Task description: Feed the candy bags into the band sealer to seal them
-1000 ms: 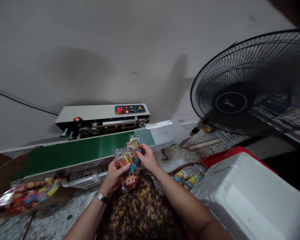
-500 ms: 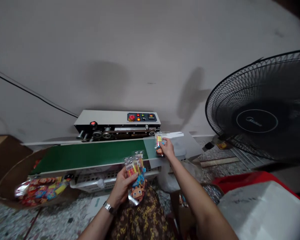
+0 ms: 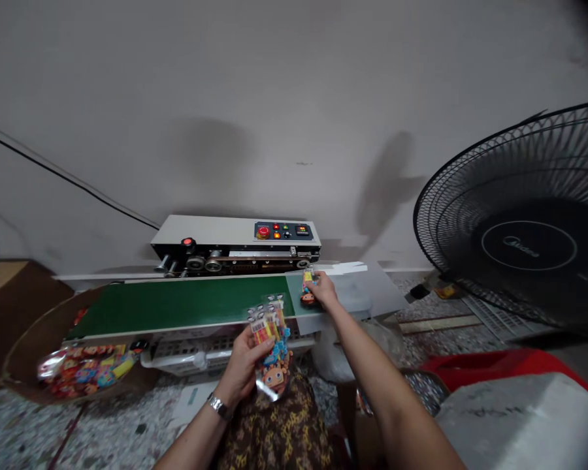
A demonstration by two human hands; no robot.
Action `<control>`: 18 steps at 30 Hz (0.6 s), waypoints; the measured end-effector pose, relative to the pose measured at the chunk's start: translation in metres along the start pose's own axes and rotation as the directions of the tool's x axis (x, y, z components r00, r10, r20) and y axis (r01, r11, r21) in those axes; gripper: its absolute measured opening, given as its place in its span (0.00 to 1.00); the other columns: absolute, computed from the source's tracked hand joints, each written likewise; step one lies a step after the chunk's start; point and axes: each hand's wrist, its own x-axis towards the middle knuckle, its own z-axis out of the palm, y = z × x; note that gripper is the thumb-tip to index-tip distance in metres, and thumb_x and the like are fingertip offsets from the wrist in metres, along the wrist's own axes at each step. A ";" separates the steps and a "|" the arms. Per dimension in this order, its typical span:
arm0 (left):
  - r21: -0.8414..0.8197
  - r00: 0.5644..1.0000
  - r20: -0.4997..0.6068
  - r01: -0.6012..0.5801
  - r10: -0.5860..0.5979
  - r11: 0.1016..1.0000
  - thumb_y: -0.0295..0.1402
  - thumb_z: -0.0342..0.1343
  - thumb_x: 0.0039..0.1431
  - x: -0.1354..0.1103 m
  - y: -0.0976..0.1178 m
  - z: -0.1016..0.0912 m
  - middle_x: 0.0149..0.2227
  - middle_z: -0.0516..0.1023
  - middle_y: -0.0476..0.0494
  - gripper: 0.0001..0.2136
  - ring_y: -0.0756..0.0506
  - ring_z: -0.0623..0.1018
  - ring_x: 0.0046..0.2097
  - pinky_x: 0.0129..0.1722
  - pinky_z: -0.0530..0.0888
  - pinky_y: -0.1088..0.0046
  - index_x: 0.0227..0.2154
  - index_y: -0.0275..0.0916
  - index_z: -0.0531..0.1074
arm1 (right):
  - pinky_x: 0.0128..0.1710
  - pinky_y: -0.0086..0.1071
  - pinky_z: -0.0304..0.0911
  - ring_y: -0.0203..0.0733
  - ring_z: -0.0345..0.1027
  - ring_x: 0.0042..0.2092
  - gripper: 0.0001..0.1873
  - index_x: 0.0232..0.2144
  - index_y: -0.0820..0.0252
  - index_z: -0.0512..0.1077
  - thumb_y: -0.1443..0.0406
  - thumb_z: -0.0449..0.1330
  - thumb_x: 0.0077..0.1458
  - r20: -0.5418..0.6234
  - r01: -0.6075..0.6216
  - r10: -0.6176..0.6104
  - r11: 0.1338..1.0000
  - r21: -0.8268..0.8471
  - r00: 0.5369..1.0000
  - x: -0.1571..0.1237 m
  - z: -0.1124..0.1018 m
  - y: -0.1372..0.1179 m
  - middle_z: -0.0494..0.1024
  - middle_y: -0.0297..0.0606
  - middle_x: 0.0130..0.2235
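Observation:
My left hand (image 3: 245, 365) is closed round a fanned bunch of colourful clear packets (image 3: 270, 339), held above my patterned lap. Stretched forward, my right hand (image 3: 326, 292) pinches a single packet (image 3: 308, 287) and holds it down at the right end of the green conveyor belt (image 3: 176, 303). Just behind the belt stands the band sealing machine (image 3: 235, 245), its red button and small lights showing.
A black floor fan (image 3: 524, 222) stands at the right. Below it sit a red bin (image 3: 475, 365) and a white foam box (image 3: 524, 424). At the belt's left end a brown basket (image 3: 44, 346) holds several packets (image 3: 81, 369). A cable (image 3: 68, 183) runs along the wall.
My right hand left the bunch with one packet, reached forward and lowered it onto the belt's right end. The left hand kept the remaining packets in place.

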 end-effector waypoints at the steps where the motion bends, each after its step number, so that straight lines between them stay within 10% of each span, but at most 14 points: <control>1: -0.003 1.000 0.003 0.001 -0.001 1.000 0.27 0.65 0.40 0.001 0.000 0.001 0.34 0.79 0.38 0.20 0.45 0.78 0.30 0.33 0.75 0.66 0.39 0.35 0.70 | 0.30 0.26 0.59 0.36 0.66 0.28 0.24 0.46 0.59 0.64 0.61 0.60 0.44 0.023 -0.002 0.003 1.000 -0.020 1.000 -0.003 0.000 -0.005 0.72 0.31 0.27; 6: -0.014 0.999 -0.011 -0.044 0.044 0.999 0.27 0.65 0.40 0.007 0.001 0.007 0.36 0.79 0.39 0.19 0.45 0.78 0.32 0.35 0.74 0.68 0.38 0.35 0.70 | 0.38 0.32 0.60 0.42 0.67 0.39 0.27 0.51 0.59 0.62 0.62 0.58 0.47 -0.007 0.189 -0.189 0.981 -0.039 0.982 -0.030 -0.009 -0.035 0.73 0.41 0.37; 12: -0.049 0.993 -0.034 -0.115 0.114 0.992 0.26 0.65 0.40 0.018 0.007 0.010 0.36 0.79 0.42 0.20 0.46 0.77 0.33 0.35 0.74 0.68 0.39 0.37 0.69 | 0.32 0.29 0.63 0.36 0.67 0.32 0.18 0.39 0.61 0.69 0.54 0.51 0.54 0.289 0.184 -0.424 0.781 0.597 0.858 -0.096 -0.021 -0.061 0.74 0.37 0.32; 18: -0.065 0.992 0.013 -0.124 0.125 0.990 0.26 0.64 0.41 0.029 0.002 0.013 0.37 0.78 0.41 0.20 0.46 0.77 0.33 0.37 0.73 0.67 0.40 0.36 0.69 | 0.37 0.29 0.63 0.38 0.68 0.36 0.17 0.35 0.61 0.72 0.54 0.54 0.53 0.166 0.246 -0.437 0.737 0.629 0.884 -0.117 -0.027 -0.066 0.76 0.37 0.34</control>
